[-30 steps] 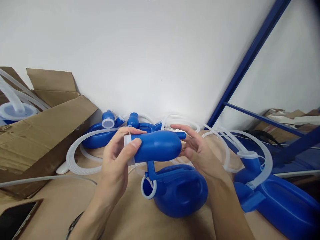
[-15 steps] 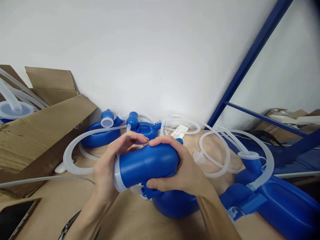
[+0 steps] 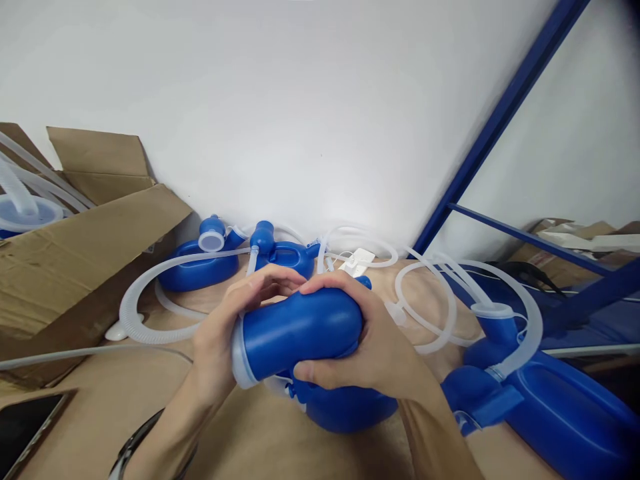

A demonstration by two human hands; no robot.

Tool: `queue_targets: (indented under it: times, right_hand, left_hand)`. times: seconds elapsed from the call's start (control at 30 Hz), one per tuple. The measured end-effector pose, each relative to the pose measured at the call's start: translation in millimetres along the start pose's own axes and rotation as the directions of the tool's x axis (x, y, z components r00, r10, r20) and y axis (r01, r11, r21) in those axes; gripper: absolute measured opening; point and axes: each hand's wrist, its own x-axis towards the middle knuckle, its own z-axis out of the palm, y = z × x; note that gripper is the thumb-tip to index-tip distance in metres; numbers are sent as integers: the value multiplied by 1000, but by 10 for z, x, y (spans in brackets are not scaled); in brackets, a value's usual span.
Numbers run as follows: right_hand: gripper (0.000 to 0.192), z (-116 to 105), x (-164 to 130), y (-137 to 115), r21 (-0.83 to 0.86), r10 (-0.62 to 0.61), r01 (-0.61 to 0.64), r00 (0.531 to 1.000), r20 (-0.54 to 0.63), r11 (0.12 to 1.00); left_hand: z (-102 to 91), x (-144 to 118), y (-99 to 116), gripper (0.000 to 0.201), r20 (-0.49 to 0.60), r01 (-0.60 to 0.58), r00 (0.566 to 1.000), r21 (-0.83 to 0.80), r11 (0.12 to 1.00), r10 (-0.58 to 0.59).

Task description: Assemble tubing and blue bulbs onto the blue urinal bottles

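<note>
In front of me I hold a blue plastic urinal head (image 3: pixel 300 330), a rounded tube with a whitish translucent cap (image 3: pixel 242 357) on its left end. My right hand (image 3: pixel 370 340) wraps around the rounded end, thumb below and fingers on top. My left hand (image 3: pixel 220 327) curls around the capped end, its palm against the cap and its fingers reaching over the top. Beneath the head is a blue urinal bottle (image 3: pixel 345 407), partly hidden by my hands; whether the two are joined I cannot tell.
Blue urinals (image 3: pixel 197 267) with clear hoses (image 3: pixel 145 293) stand along the wall. A large urinal (image 3: pixel 575 413) lies at the right. On the left are an open cardboard box (image 3: pixel 100 247), a phone (image 3: pixel 30 427) and a grey cable (image 3: pixel 100 353). A blue metal frame (image 3: pixel 480 153) rises at right.
The urinal head has shifted slightly right and tilted a little, with its capped end lower. Both hands keep their grip. The whole view has moved slightly.
</note>
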Motion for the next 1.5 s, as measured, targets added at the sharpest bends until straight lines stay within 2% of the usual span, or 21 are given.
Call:
queue_targets:
  times: [0.13, 0.2, 0.23, 0.27, 0.33, 0.4, 0.43, 0.47, 0.53, 0.6, 0.67, 0.8, 1.0, 1.17, 1.27, 1.37, 1.5]
  right_hand:
    - [61, -63, 34, 8, 61, 33, -30, 998, -52, 998]
    - [60, -133, 59, 51, 182, 121, -95, 984, -135, 979]
    - [61, -174, 73, 84, 273, 181, -126, 965, -187, 954]
    - [61, -215, 88, 121, 366, 243, -146, 941, -236, 919]
    - [62, -293, 116, 198, 499, 348, -170, 891, -290, 850]
    - [63, -346, 134, 258, 542, 399, -195, 871, -288, 818]
    - [64, -360, 138, 278, 547, 408, -209, 872, -272, 811]
    - [65, -366, 139, 292, 551, 411, -222, 877, -247, 804]
    - [67, -358, 135, 305, 564, 409, -241, 892, -192, 790]
    - [66, -337, 132, 309, 575, 411, -257, 898, -154, 777]
    - [65, -314, 137, 313, 577, 416, -270, 900, -134, 770]
    - [60, -284, 164, 334, 566, 399, -269, 909, -119, 780]
    - [59, -274, 173, 359, 558, 407, -289, 909, -96, 778]
    - [56, -245, 181, 366, 569, 417, -292, 903, -100, 768]
    - [55, -223, 192, 356, 580, 416, -289, 904, -96, 761]
    - [57, -213, 196, 343, 598, 422, -289, 902, -92, 748]
    - [59, -217, 183, 381, 618, 426, -282, 900, -94, 733]
  left_hand:
    - [69, 13, -41, 43, -110, -54, 993, -59, 997, 47]
    - [64, 10, -77, 39, -172, -178, 968, 28, 984, 180]
    - [50, 2, -93, 34, -166, -264, 944, 132, 955, 284]
    - [32, -10, -105, 31, -115, -354, 911, 271, 895, 395]
    - [-10, -34, -114, 35, 118, -509, 832, 551, 661, 542]
    - [-44, -50, -112, 39, 381, -613, 759, 693, 380, 528]
    - [-57, -52, -111, 38, 473, -646, 731, 710, 279, 491]
    - [-66, -50, -111, 35, 533, -670, 711, 712, 212, 458]
    - [-81, -41, -116, 28, 585, -689, 694, 710, 149, 421]
    - [-97, -28, -119, 19, 586, -688, 690, 713, 135, 425]
    - [-114, -19, -114, 12, 572, -679, 705, 715, 167, 419]
    - [-126, -6, -101, 11, 535, -663, 725, 712, 230, 433]
    - [-62, 9, -146, 10, 497, -652, 681, 746, 135, 539]
    - [-32, 5, -206, 6, 430, -598, 668, 795, 95, 607]
    - [-39, -3, -222, 7, 443, -601, 640, 798, 49, 628]
    - [-51, -17, -223, 10, 472, -611, 651, 791, 41, 594]
    - [-52, -40, -229, 15, 446, -591, 694, 802, 93, 565]
